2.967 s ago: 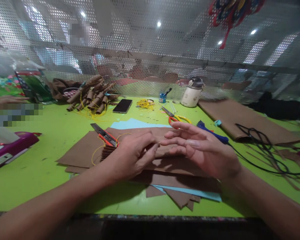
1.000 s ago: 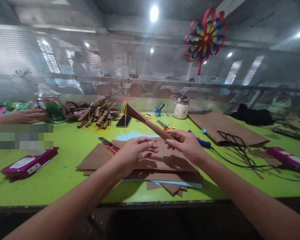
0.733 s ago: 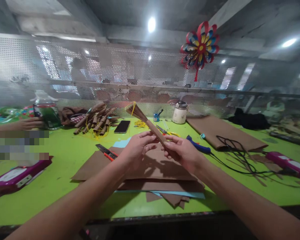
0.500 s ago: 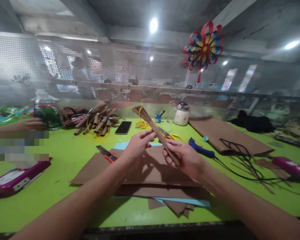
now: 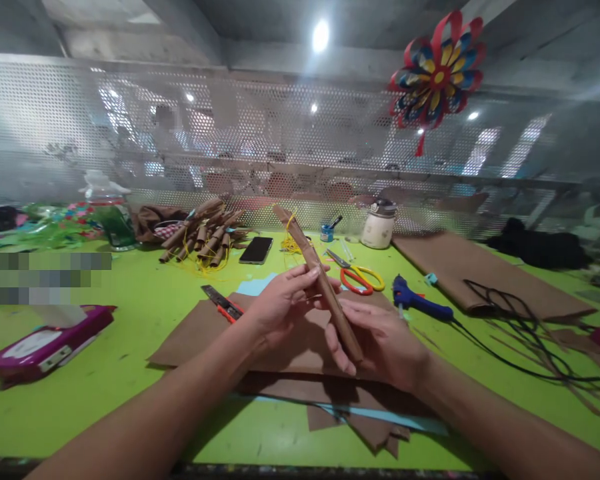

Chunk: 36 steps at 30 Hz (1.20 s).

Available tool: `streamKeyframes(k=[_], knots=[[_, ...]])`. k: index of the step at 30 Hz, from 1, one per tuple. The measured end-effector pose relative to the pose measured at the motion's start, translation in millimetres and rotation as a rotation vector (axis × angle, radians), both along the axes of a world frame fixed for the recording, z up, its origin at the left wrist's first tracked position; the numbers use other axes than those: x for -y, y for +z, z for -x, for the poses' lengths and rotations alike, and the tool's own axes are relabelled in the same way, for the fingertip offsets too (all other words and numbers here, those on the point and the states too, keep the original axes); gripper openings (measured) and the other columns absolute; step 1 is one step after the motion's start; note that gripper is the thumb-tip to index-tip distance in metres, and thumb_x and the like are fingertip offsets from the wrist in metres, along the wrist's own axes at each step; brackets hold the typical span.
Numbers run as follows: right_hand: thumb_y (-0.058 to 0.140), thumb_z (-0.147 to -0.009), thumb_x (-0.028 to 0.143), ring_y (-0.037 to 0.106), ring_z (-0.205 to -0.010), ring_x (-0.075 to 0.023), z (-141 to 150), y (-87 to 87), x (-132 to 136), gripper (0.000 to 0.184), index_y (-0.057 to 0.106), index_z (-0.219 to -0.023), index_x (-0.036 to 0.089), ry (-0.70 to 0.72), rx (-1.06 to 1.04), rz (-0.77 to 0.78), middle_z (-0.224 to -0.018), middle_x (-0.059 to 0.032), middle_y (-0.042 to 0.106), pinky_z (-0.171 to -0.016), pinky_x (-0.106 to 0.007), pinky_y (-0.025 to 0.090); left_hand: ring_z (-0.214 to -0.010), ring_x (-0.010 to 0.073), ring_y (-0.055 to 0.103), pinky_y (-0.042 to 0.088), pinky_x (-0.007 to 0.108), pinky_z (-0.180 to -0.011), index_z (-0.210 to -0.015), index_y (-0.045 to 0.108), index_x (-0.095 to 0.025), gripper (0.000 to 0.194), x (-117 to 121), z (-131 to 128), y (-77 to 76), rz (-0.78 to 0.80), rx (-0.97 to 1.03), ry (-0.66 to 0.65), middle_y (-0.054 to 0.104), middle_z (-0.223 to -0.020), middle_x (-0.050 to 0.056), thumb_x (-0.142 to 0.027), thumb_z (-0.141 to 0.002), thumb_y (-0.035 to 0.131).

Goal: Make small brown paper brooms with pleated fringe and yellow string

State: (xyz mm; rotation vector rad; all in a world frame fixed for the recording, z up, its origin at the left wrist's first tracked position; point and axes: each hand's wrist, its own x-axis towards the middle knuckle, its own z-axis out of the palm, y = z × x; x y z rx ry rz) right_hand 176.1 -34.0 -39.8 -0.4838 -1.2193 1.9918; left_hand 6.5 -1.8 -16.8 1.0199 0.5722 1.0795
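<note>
A long, narrow roll of brown paper slants between my hands, its upper end flattened and wrapped with yellow string. My left hand pinches it near the middle, thumb on top. Lower down, my right hand has its fingers around the roll, close to the bottom end. Beneath both hands lies a stack of brown paper sheets with light blue sheets among them. On its left side rests a utility knife with a red and black handle. Red and yellow scissors lie just beyond my right hand.
A blue glue gun with a black cord lies right. Tied paper rolls, a phone, an ink jar and a white flask stand behind. Folded brown paper is far right, a purple power strip left.
My left hand has closed onto the middle of the roll, where before it was beside it. The view has turned slightly left, and another person's arm at the left has withdrawn.
</note>
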Motion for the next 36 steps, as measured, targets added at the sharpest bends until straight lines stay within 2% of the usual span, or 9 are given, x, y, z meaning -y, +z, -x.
streamKeyframes(k=[2, 4, 8, 13, 20, 26, 31, 34, 36], knots=[[0.037, -0.095, 0.034, 0.062, -0.054, -0.0129, -1, -1.8, 2, 0.026, 0.051, -0.107, 0.016, 0.009, 0.031, 0.023, -0.076, -0.0066, 0.066, -0.049, -0.022, 0.045, -0.078, 0.0171, 0.065, 0.044, 0.027, -0.067, -0.098, 0.060, -0.014, 0.019, 0, 0, -0.4, -0.013, -0.007, 0.004, 0.071, -0.088, 0.010, -0.026, -0.083, 0.061], [0.045, -0.093, 0.037, 0.063, -0.055, -0.0132, -2, -3.0, 3, 0.025, 0.050, -0.106, 0.017, -0.004, 0.071, 0.005, -0.076, -0.0055, 0.066, -0.049, -0.022, 0.046, -0.076, 0.0163, 0.064, 0.044, 0.027, -0.066, -0.094, 0.059, -0.014, 0.018, 0, 0, -1.1, -0.033, -0.007, 0.009, 0.070, -0.085, 0.009, -0.027, -0.083, 0.062], [0.062, -0.084, 0.031, 0.063, -0.054, -0.0122, 0, -5.4, 8, 0.034, 0.048, -0.113, 0.018, -0.031, 0.163, -0.056, -0.074, -0.0025, 0.064, -0.047, -0.020, 0.045, -0.075, 0.0157, 0.064, 0.046, 0.026, -0.065, -0.092, 0.058, -0.015, 0.017, 1, 0, -1.0, -0.020, 0.005, 0.017, 0.069, -0.083, 0.007, -0.028, -0.082, 0.064], [0.054, -0.089, 0.034, 0.063, -0.052, -0.0117, 2, -10.6, 11, 0.030, 0.047, -0.112, 0.016, -0.011, 0.151, -0.049, -0.075, -0.0045, 0.066, -0.046, -0.020, 0.045, -0.080, 0.0183, 0.066, 0.049, 0.026, -0.061, -0.093, 0.058, -0.014, 0.011, 3, -1, 4.6, 0.000, 0.017, 0.040, 0.070, -0.085, 0.009, -0.023, -0.086, 0.058], [0.051, -0.089, 0.042, 0.058, -0.046, -0.0094, 4, -10.7, 13, 0.028, 0.049, -0.100, 0.016, -0.039, 0.236, -0.082, -0.069, -0.0024, 0.065, -0.043, -0.019, 0.041, -0.081, 0.0196, 0.068, 0.053, 0.032, -0.077, -0.094, 0.058, -0.014, 0.011, -1, 1, 7.3, -0.006, 0.077, 0.060, 0.069, -0.080, 0.007, -0.022, -0.089, 0.052], [0.047, -0.091, 0.046, 0.054, -0.047, -0.0062, 6, -5.4, 22, 0.031, 0.051, -0.088, 0.016, -0.069, 0.417, -0.244, -0.068, 0.0003, 0.061, -0.044, -0.018, 0.038, -0.068, 0.0140, 0.067, 0.053, 0.026, -0.071, -0.092, 0.058, -0.015, 0.011, -4, 3, 4.7, 0.029, 0.099, 0.066, 0.066, -0.074, 0.004, -0.024, -0.089, 0.053], [0.044, -0.091, 0.046, 0.053, -0.045, -0.0067, 9, -2.0, 27, 0.032, 0.048, -0.082, 0.016, -0.141, 0.511, -0.354, -0.063, 0.0016, 0.058, -0.044, -0.019, 0.038, -0.072, 0.0158, 0.067, 0.053, 0.029, -0.075, -0.091, 0.059, -0.014, 0.012, -4, 2, 4.0, 0.012, 0.091, 0.052, 0.068, -0.073, 0.005, -0.025, -0.088, 0.055], [0.043, -0.091, 0.047, 0.052, -0.043, -0.0066, 10, -2.1, 28, 0.032, 0.047, -0.081, 0.017, -0.176, 0.553, -0.354, -0.062, 0.0026, 0.057, -0.041, -0.018, 0.036, -0.083, 0.0192, 0.069, 0.053, 0.030, -0.077, -0.090, 0.059, -0.014, 0.013, -4, 1, 5.5, 0.024, 0.073, 0.077, 0.071, -0.082, 0.008, -0.025, -0.089, 0.054], [0.043, -0.091, 0.047, 0.050, -0.041, -0.0062, 10, -1.8, 28, 0.031, 0.047, -0.081, 0.017, -0.202, 0.577, -0.358, -0.061, 0.0034, 0.056, -0.040, -0.018, 0.035, -0.093, 0.0217, 0.067, 0.053, 0.030, -0.078, -0.092, 0.059, -0.013, 0.014, -4, 1, 7.2, 0.034, 0.058, 0.079, 0.070, -0.098, 0.012, -0.025, -0.090, 0.051]])
